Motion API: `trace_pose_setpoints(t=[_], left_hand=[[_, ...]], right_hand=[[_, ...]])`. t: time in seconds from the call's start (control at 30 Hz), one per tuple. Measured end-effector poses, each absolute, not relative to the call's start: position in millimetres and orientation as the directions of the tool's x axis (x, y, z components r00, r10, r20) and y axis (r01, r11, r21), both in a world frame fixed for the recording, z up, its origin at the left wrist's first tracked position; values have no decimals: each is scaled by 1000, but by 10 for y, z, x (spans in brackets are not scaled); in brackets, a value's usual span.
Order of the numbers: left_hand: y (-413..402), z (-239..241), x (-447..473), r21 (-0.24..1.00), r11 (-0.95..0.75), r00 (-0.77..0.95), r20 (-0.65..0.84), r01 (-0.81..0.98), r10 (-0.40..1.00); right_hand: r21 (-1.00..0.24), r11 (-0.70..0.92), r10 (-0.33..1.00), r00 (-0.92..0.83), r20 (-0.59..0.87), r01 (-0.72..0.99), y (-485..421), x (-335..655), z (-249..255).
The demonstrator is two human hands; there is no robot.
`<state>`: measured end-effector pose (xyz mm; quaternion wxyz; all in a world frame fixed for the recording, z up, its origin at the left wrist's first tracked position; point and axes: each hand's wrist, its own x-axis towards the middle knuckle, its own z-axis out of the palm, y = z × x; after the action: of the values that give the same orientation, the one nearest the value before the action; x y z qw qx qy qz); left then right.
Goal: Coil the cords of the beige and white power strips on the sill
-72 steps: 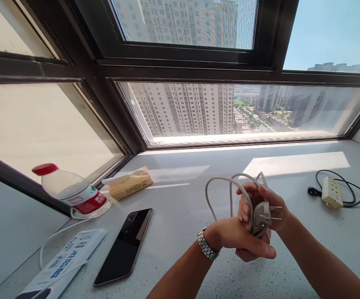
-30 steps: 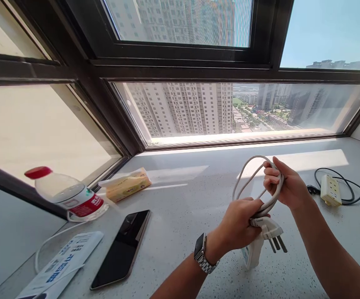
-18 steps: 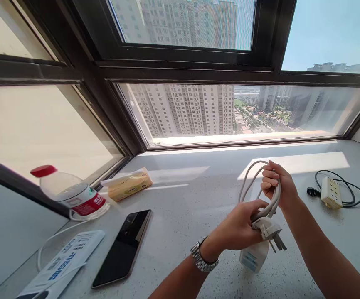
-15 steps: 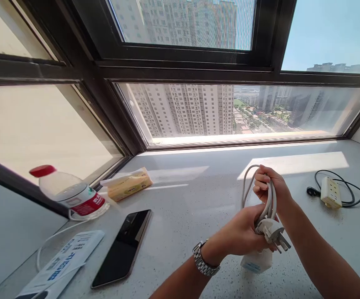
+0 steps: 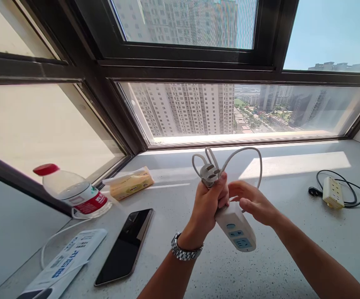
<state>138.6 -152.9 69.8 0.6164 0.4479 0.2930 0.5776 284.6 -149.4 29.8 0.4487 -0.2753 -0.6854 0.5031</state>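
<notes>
My left hand (image 5: 209, 199) is closed round the bundled grey-white cord (image 5: 260, 166) of a white power strip (image 5: 237, 232). The three-pin plug (image 5: 210, 172) sticks up above this fist, beside small cord loops. The strip hangs tilted below, its blue socket faces toward me. My right hand (image 5: 255, 201) is close against the left fist and the strip's upper end, thumb and fingers apart. Its fingertips are partly hidden behind the left hand. A larger loop arches above the right hand and passes behind it.
On the white speckled sill (image 5: 173, 249) lie a black phone (image 5: 125, 247), a printed white packet (image 5: 64, 261) and a yellow tissue pack (image 5: 131, 185). A red-capped bottle (image 5: 77, 193) stands at left. At right lies a smaller power strip (image 5: 332, 193) with a black cord.
Both hands have moved left, the left one also up. The plug now points upward, and the power strip shows its sockets. My right hand has come down from the upper cord loops, its fingers loosened.
</notes>
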Motion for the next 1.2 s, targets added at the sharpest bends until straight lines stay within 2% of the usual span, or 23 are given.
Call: trace_pose_setpoints(t=[0.07, 0.13, 0.23, 0.33, 0.4, 0.47, 0.53, 0.6, 0.67, 0.7, 0.8, 0.93, 1.1, 1.2], left_hand=[[-1485, 719, 1320, 879, -110, 69, 160, -464, 985], [-1458, 750, 1265, 862, -111, 17, 137, -494, 990], [-1445, 797, 1210, 839, -8, 103, 76, -544, 992], [-1459, 798, 1207, 779, 160, 350, 80, -606, 933], [-1481, 762, 1234, 721, 273, 513, 132, -637, 848], [-1509, 706, 1272, 666, 363, 628, 206, -651, 750], [-1538, 647, 1304, 625, 422, 693, 281, -657, 664], [-1556, 602, 1320, 597, 452, 721, 346, -663, 600], [-1553, 576, 1320, 594, 459, 732, 375, -661, 569], [-1543, 571, 1318, 601, 455, 735, 375, -656, 564], [-1488, 572, 1320, 652, 427, 736, 315, -627, 600], [-1423, 598, 1329, 763, 360, 693, 156, -537, 704], [-1437, 642, 1297, 938, 248, 617, -49, -242, 786], [-1490, 649, 1336, 988, 147, 609, -91, -43, 788]], right_hand=[[-846, 522, 821, -332, 464, 107, -1517, 2796, 254], [-772, 592, 804, -115, 583, 230, -1494, 2781, 209], [-788, 536, 762, 228, 606, 303, -1383, 2831, 148], [-876, 381, 816, 338, 468, 294, -1244, 2913, 82], [-948, 253, 895, 324, 305, 193, -1171, 2946, 36], [-994, 112, 959, 261, 112, 15, -1127, 2950, 2], [-979, -44, 991, 115, -67, -197, -1108, 2939, -14], [-916, -199, 980, -93, -177, -348, -1099, 2928, -22], [-864, -269, 957, -219, -190, -426, -1086, 2925, -36], [-849, -262, 959, -224, -175, -458, -1076, 2926, -48], [-809, -187, 982, -110, -152, -557, -1037, 2927, -106], [-764, -233, 970, -87, -228, -602, -984, 2897, -191], [-770, -278, 959, -120, -256, -575, -925, 2824, -330], [-810, -260, 965, -111, -238, -526, -873, 2827, -481]])
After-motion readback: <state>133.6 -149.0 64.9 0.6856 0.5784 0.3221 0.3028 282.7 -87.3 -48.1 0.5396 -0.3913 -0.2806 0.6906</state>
